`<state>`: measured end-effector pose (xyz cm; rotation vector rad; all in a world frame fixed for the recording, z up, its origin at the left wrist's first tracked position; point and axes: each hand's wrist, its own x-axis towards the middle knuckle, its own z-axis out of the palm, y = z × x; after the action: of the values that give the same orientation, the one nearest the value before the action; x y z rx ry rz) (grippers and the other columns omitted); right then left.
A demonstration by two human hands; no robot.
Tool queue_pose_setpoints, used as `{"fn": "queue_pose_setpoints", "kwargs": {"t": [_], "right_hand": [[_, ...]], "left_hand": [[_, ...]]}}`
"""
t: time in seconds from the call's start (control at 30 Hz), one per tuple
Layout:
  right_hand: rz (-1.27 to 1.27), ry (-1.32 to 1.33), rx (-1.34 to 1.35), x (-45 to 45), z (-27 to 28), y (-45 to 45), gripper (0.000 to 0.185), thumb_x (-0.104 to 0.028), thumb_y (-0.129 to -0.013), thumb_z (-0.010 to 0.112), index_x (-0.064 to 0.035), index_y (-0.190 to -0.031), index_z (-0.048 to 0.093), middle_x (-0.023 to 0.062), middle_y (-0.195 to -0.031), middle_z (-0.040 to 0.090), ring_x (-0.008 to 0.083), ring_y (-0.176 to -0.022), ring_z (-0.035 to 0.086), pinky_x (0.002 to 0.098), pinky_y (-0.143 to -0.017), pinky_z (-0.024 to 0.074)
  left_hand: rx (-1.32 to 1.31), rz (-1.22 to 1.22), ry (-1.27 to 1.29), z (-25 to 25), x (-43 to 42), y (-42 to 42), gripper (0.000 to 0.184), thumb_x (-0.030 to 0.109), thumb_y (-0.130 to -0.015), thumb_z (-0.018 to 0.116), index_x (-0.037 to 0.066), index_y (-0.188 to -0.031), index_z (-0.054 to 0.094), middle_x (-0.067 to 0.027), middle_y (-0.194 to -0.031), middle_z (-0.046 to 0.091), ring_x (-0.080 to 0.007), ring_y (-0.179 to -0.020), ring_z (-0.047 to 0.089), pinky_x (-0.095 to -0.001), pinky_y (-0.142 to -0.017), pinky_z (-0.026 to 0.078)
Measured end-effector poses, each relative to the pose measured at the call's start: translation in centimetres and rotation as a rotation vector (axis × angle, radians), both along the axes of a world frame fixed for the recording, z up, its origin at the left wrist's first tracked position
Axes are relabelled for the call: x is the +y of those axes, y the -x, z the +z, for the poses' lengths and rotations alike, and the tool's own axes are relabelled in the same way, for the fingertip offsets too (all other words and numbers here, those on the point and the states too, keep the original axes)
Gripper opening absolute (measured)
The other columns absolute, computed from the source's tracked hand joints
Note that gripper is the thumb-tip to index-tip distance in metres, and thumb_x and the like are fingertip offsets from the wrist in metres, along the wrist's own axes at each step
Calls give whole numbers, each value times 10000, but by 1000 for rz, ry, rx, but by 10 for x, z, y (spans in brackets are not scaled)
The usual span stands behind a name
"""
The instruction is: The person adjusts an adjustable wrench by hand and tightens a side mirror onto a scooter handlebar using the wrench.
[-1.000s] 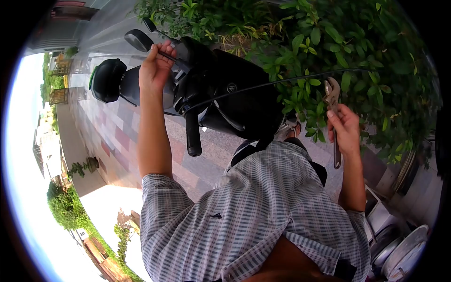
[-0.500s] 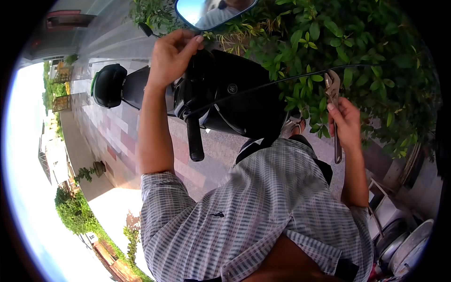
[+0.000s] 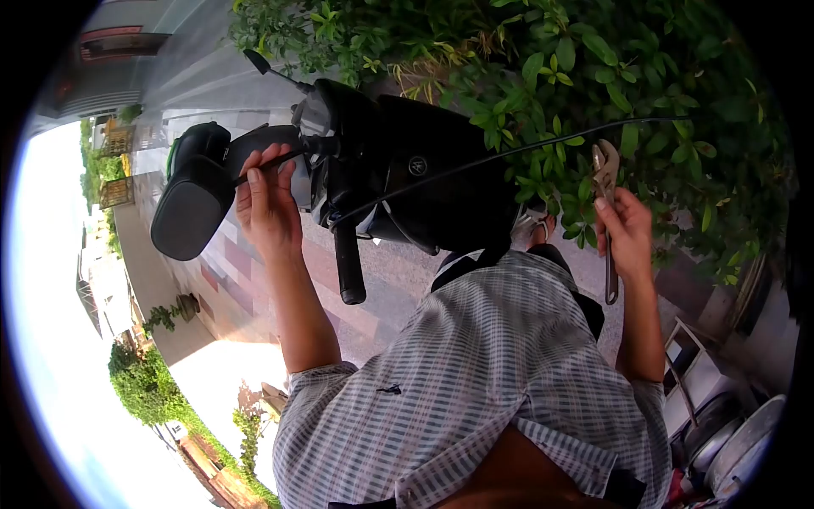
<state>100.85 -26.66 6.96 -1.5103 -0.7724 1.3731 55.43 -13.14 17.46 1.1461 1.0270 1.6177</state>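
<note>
My left hand is closed around the thin black stem of a rear-view mirror. The mirror head points left with its dark, matte side toward me. Its stem runs right to the handlebar area of a black scooter; I cannot tell whether it is fixed there. My right hand grips an adjustable wrench by its handle, jaws upward, in front of the bush. Between my hands is the scooter's black handlebar grip. A long, thin black rod or cable stretches from the handlebar toward the leaves.
A leafy bush fills the upper right, close to my right hand. The scooter's other mirror sticks out at the far side. Tiled paving lies below. Round metal items stand at the lower right.
My left hand has come down and left with the mirror, which swung from the top, glass showing, to the left, dark side showing. The wrench has dropped slightly.
</note>
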Motion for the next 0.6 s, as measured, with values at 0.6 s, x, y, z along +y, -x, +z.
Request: {"fn": "queue_pose_setpoints", "kwargs": {"t": [0.6], "right_hand": [[48, -7, -36, 7, 9, 3, 184, -171, -1005, 637, 5, -1047, 605, 11, -629, 537, 80, -429, 469, 245, -392, 354]], "left_hand": [[-201, -75, 531, -16, 96, 58, 175, 65, -1003, 583, -57, -1126, 601, -135, -942, 680, -250, -825, 656, -261, -603, 506]]}}
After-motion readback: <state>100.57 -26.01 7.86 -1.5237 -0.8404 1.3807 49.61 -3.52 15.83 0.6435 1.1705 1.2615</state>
